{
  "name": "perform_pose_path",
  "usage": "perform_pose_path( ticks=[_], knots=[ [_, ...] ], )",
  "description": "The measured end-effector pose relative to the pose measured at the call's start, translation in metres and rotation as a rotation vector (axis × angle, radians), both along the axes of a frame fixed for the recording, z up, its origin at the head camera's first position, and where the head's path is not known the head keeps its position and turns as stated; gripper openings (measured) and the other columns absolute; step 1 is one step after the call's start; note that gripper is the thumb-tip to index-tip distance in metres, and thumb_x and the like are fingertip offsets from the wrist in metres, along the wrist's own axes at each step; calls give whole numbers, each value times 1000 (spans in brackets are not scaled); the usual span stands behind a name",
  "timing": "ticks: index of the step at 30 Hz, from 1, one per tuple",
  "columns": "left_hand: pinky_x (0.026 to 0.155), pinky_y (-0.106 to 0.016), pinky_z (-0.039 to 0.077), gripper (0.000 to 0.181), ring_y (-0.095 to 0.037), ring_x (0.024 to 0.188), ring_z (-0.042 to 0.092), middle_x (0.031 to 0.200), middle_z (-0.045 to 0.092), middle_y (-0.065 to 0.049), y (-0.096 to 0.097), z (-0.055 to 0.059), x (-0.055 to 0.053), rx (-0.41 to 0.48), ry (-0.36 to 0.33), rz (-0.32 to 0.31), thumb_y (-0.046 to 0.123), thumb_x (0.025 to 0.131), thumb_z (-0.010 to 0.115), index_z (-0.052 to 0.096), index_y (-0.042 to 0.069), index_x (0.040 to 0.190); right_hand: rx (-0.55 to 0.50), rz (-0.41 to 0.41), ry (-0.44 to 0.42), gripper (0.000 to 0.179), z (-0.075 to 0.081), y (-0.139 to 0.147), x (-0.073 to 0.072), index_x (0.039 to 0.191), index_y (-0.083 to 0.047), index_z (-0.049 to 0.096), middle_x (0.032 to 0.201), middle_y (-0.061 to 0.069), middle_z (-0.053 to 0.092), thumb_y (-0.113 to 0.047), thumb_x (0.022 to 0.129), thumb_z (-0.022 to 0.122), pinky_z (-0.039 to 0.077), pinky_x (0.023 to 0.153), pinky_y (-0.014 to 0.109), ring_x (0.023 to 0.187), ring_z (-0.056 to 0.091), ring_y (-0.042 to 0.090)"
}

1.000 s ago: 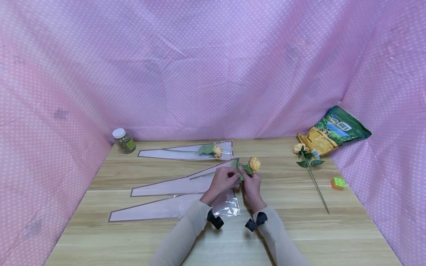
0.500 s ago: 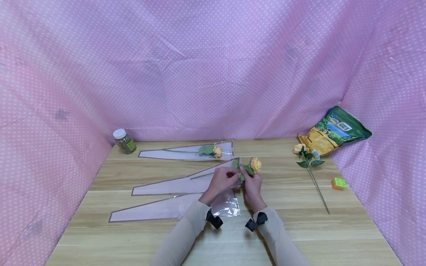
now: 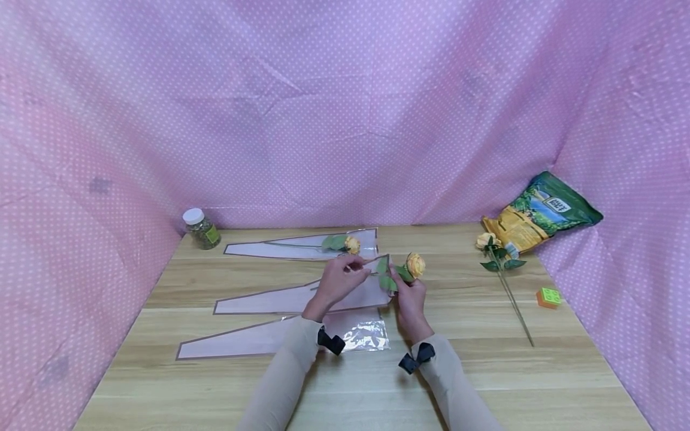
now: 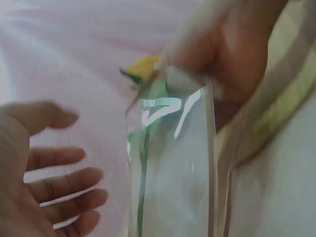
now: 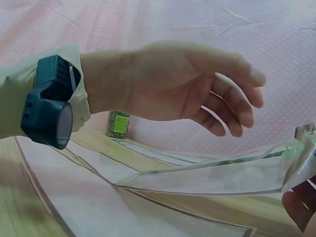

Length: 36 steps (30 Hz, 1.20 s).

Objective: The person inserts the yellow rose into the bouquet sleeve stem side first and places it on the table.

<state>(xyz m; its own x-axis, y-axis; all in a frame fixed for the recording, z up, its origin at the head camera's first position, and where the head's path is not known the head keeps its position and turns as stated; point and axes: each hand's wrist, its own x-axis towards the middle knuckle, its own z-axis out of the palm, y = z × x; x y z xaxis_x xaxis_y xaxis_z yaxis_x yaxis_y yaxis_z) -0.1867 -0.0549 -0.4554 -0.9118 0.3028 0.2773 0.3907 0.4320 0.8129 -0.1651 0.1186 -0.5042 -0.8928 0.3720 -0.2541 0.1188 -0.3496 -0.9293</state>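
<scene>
A yellow rose (image 3: 415, 264) lies partly in a clear, dark-edged flower sleeve (image 3: 259, 301). Its bloom sticks out past the wide end, while stem and leaves show through the film. My right hand (image 3: 412, 305) grips the sleeve at that mouth, thumb on top, beside the bloom. In the left wrist view the right hand (image 4: 237, 54) is blurred behind the sleeve (image 4: 177, 163). Over the sleeve hovers my left hand (image 3: 339, 280); its fingers are spread loosely in the left wrist view and hold nothing. From the right wrist view, the left hand (image 5: 173, 81) is above the sleeve, apart from it.
Behind lies another sleeve (image 3: 248, 248) with a rose (image 3: 353, 245) inside. A further sleeve (image 3: 232, 344) lies in front. A lidded jar (image 3: 202, 230) stands back left. At right are a loose rose (image 3: 507, 284), a green-yellow bag (image 3: 544, 209) and a toy block (image 3: 548, 297).
My left hand has let go at the sleeve's mouth and moved left, its fingers loosening. My right hand keeps its grip, shifting very slightly right with the rose and sleeve.
</scene>
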Motion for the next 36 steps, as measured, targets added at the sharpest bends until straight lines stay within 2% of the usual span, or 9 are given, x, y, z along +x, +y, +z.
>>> perform_pose_path(
  ticks=[2,5,8,11,16,24,28,31,36],
  knots=[
    [93,-48,55,44,-32,110,64,122,67,-15,-6,-1,-1,-58,25,-18,24,83,78,67,5,122,11,3,-5,39,1,0,0,115,-1,68,94,-12,70,-29,89,75,56,77,17,88,66,0],
    [107,-58,45,77,-39,133,50,146,50,-18,-13,-5,-3,-196,50,-53,33,77,84,52,11,143,5,4,-4,38,1,0,1,115,0,67,94,-11,70,-28,89,75,56,76,17,87,66,0],
    [114,-61,35,103,-40,144,37,157,36,-19,-17,-11,-4,-337,50,-92,43,71,87,35,16,155,-5,1,8,35,1,0,1,112,-1,68,92,-12,71,-26,89,76,56,77,18,86,66,0],
    [119,-61,26,117,-39,150,27,162,29,-18,-17,-18,-4,-423,42,-139,48,66,89,26,14,158,-12,-3,30,33,0,0,1,111,-1,69,92,-12,71,-24,89,76,56,78,18,88,67,1],
    [123,-60,20,125,-39,151,26,162,28,-20,-10,-27,-3,-507,67,-186,51,62,90,23,9,158,-42,-4,41,32,0,1,1,112,-2,69,92,-12,72,-23,89,76,57,81,20,90,67,2],
    [124,-52,23,129,-34,149,30,163,29,-16,1,-32,2,-639,74,-164,56,63,88,16,10,160,-48,21,16,34,2,2,2,111,-6,68,91,-14,71,-28,88,77,57,78,20,86,67,2],
    [123,-50,26,124,-32,146,34,159,33,-14,3,-34,3,-637,89,-153,53,65,87,18,11,159,-37,36,0,30,3,1,2,107,-9,68,89,-13,71,-30,87,77,56,72,20,81,66,2],
    [122,-51,28,120,-33,144,37,156,36,-15,3,-34,2,-619,92,-140,50,67,86,19,11,158,-54,71,-1,33,5,1,4,113,-8,67,92,-13,71,-30,89,75,56,75,20,84,66,1],
    [121,-52,29,120,-34,143,39,156,36,-17,2,-34,1,-609,87,-119,46,67,88,19,9,158,-98,203,17,39,8,4,9,119,-10,64,91,-12,70,-42,97,61,53,76,20,83,63,3]
  ],
)
